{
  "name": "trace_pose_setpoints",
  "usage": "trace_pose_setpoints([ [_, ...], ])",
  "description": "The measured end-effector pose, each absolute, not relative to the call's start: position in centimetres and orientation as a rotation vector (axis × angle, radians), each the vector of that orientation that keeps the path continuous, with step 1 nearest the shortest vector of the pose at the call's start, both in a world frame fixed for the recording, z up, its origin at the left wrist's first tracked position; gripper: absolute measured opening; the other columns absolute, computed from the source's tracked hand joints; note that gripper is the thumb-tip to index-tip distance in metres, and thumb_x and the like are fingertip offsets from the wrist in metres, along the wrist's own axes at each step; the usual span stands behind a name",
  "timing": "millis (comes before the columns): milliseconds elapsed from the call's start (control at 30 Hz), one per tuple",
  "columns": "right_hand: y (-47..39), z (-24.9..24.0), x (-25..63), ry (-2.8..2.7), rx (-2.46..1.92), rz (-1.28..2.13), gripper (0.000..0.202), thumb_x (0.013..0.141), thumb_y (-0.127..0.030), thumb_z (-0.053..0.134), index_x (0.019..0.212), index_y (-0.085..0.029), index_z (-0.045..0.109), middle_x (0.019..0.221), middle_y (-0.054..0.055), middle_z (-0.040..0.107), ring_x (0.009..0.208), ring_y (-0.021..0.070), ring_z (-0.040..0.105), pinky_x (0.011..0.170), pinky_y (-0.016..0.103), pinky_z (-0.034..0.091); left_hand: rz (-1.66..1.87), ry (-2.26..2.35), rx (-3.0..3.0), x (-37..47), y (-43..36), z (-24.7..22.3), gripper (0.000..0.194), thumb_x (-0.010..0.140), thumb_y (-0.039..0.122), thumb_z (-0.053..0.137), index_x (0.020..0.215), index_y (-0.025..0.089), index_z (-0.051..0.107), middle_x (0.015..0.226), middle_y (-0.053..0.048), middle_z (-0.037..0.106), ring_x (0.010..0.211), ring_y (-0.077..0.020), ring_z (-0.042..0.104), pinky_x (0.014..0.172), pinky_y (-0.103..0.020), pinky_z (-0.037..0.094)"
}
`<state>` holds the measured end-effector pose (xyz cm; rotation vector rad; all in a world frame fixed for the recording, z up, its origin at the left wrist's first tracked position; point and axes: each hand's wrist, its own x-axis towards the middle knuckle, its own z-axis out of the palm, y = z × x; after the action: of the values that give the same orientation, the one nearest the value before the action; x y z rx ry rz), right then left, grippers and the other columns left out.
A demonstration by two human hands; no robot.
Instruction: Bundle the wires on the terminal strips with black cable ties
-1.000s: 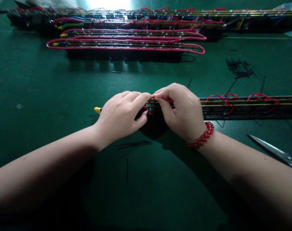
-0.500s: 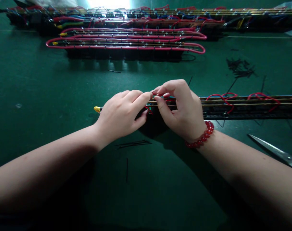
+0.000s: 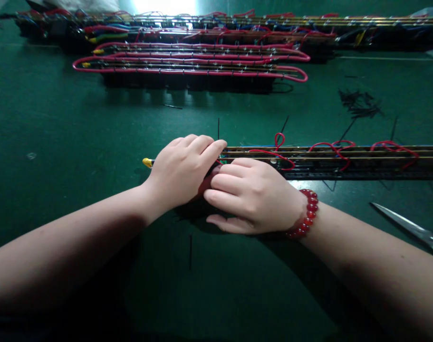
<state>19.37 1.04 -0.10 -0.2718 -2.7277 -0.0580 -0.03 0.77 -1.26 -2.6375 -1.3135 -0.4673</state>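
My left hand (image 3: 186, 166) is wrapped over the left end of a long black strip (image 3: 362, 168) with brass-coloured rods along its top and red wire loops (image 3: 285, 161). A yellow tip (image 3: 147, 163) pokes out to the left of that hand. My right hand (image 3: 245, 194), with a red bead bracelet (image 3: 311, 209) at its wrist, is at the strip's near side. Its fingers are bent and reach in under the left hand's thumb side; what they grip there, if anything, is hidden. A thin black tie (image 3: 218, 129) stands up behind the strip, just past my left fingers.
Scissors (image 3: 408, 228) lie at the right. A heap of thin black ties (image 3: 360, 103) lies beyond the strip, and a single tie (image 3: 190, 251) lies nearer me. At the back stand similar assemblies, one edged with thick pink-red cable (image 3: 202, 72).
My right hand has come down from above the rods to the strip's near side, beside my left hand. The upright tie now shows behind the strip. The left hand keeps its hold.
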Motion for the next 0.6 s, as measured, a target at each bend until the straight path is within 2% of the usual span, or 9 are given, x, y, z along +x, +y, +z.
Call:
trace_pose_setpoints([
  [167, 1.02, -0.06, 19.40, -2.801, -0.239, -0.012, 0.044, 0.095, -0.059, 0.050, 0.090, -0.018, 0.066, 0.089, 0.006, 0.069, 0.083, 0.0225, 0.057, 0.074, 0.038, 0.035, -0.488, -1.337, -2.662, 0.14, 0.64, -1.08, 0.037, 0.095, 0.023, 0.045, 0.129, 0.015, 0.058, 0.117, -0.010, 0.070, 0.100, -0.0251, 0.065, 0.084, -0.037, 0.049],
  [267, 0.99, -0.20, 19.41, -2.836, -0.224, 0.033, 0.047, 0.093, -0.062, 0.050, 0.091, -0.018, 0.067, 0.089, 0.007, 0.070, 0.087, 0.0248, 0.057, 0.079, 0.040, 0.034, -0.567, -1.402, -2.611, 0.32, 0.58, -1.09, 0.038, 0.097, 0.024, 0.044, 0.131, 0.015, 0.057, 0.117, -0.010, 0.070, 0.101, -0.0248, 0.065, 0.089, -0.038, 0.048],
  [467, 1.06, -0.39, 19.29, -2.863, -0.256, 0.034, 0.020, 0.094, -0.036, 0.055, 0.091, -0.020, 0.066, 0.089, 0.004, 0.071, 0.082, 0.0212, 0.055, 0.082, 0.039, 0.033, -0.492, -1.381, -2.608, 0.43, 0.75, -1.26, 0.030, 0.097, 0.024, 0.044, 0.120, 0.018, 0.063, 0.113, -0.007, 0.072, 0.096, -0.0234, 0.065, 0.081, -0.035, 0.048],
  [600, 1.11, -0.66, 19.17, -2.843, -0.257, -0.008, 0.020, 0.096, -0.026, 0.049, 0.086, -0.020, 0.065, 0.083, 0.004, 0.069, 0.077, 0.0188, 0.053, 0.079, 0.037, 0.033, -0.484, -1.384, -2.607, 0.39, 0.77, -1.19, 0.030, 0.096, 0.023, 0.045, 0.119, 0.018, 0.063, 0.111, -0.006, 0.072, 0.095, -0.0240, 0.065, 0.080, -0.036, 0.047],
])
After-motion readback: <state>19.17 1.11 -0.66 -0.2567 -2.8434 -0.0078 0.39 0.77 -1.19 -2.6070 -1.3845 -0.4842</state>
